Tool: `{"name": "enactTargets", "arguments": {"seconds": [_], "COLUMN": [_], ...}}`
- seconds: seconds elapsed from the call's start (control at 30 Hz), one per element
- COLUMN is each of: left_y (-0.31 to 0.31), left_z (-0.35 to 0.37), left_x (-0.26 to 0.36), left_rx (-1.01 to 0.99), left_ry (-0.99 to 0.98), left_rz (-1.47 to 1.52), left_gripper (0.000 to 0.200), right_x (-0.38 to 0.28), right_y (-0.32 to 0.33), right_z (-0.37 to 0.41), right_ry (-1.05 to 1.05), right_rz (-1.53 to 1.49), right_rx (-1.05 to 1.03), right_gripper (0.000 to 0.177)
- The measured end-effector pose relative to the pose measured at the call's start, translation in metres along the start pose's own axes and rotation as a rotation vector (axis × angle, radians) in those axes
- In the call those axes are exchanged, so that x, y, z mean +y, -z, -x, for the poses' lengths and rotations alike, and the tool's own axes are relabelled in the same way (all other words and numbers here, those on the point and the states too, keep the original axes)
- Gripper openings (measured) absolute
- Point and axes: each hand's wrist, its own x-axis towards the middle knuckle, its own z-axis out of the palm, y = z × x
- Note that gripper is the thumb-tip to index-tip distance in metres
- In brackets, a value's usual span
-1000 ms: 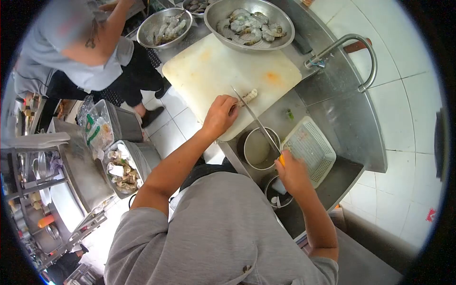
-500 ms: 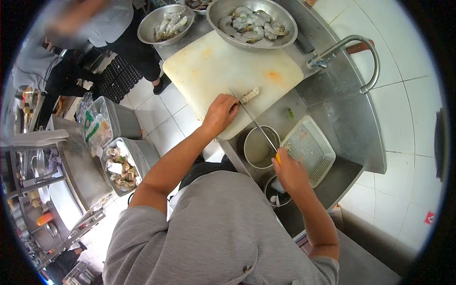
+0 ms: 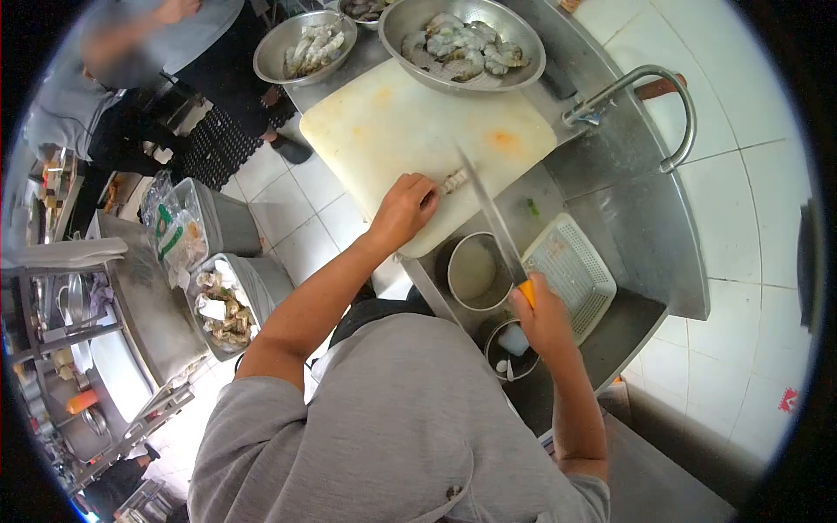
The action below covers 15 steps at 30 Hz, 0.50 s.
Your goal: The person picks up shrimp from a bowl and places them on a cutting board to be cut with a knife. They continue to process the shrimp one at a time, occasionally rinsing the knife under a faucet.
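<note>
A peeled shrimp point(image 3: 454, 181) lies on the white cutting board point(image 3: 418, 131), close to its near edge. My left hand point(image 3: 408, 209) rests on the board with curled fingers, right beside the shrimp's left end. Whatever is inside those fingers is hidden. My right hand point(image 3: 544, 318) is wrapped round the yellow handle of a long knife point(image 3: 493, 215). The blade, a bit blurred, reaches over the board's near edge, its tip just right of the shrimp.
A large steel bowl of shrimp point(image 3: 534, 70) and a smaller one point(image 3: 261, 63) stand behind. Near the knife are a pot point(image 3: 455, 292) and a white basket point(image 3: 602, 296) in the sink. A curved faucet point(image 3: 689, 122) arches at right. Co-workers point(image 3: 209, 44) stand at upper left.
The knife has swung from between my left hand and the shrimp to the shrimp's right side. My right hand moved slightly right and toward me. The shrimp now lies closer to my left fingers.
</note>
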Motion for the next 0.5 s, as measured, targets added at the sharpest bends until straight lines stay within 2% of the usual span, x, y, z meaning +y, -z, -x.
{"name": "enactTargets", "arguments": {"seconds": [0.13,0.17,0.23,0.27,0.33,0.5], "left_y": [0.002,-0.001,-0.023,-0.033,-0.049,-0.007], "left_z": [-0.022,-0.031,-0.044,-0.048,-0.050,-0.068], "left_x": [0.022,0.028,0.024,0.018,0.007,0.005], "left_rx": [-0.121,-0.206,-0.211,-0.209,-0.128,-0.050], "left_ry": [0.046,0.049,0.037,0.044,0.095,0.387], "left_rz": [-0.192,-0.274,-0.313,-0.340,-0.223,0.311], "left_gripper": [0.027,0.036,0.042,0.044,0.041,0.032], "right_x": [0.013,0.020,0.035,0.037,0.040,0.016], "right_y": [0.001,-0.005,-0.023,-0.028,-0.041,-0.028], "right_z": [0.021,0.026,0.031,0.035,0.041,0.047], "right_ry": [-0.080,-0.141,-0.250,-0.235,-0.196,-0.414], "right_rz": [-0.217,-0.219,-0.221,-0.215,-0.208,-0.415], "right_rx": [0.131,0.119,0.088,0.087,0.083,-0.082], "right_gripper": [0.027,0.027,0.027,0.030,0.035,0.035]}}
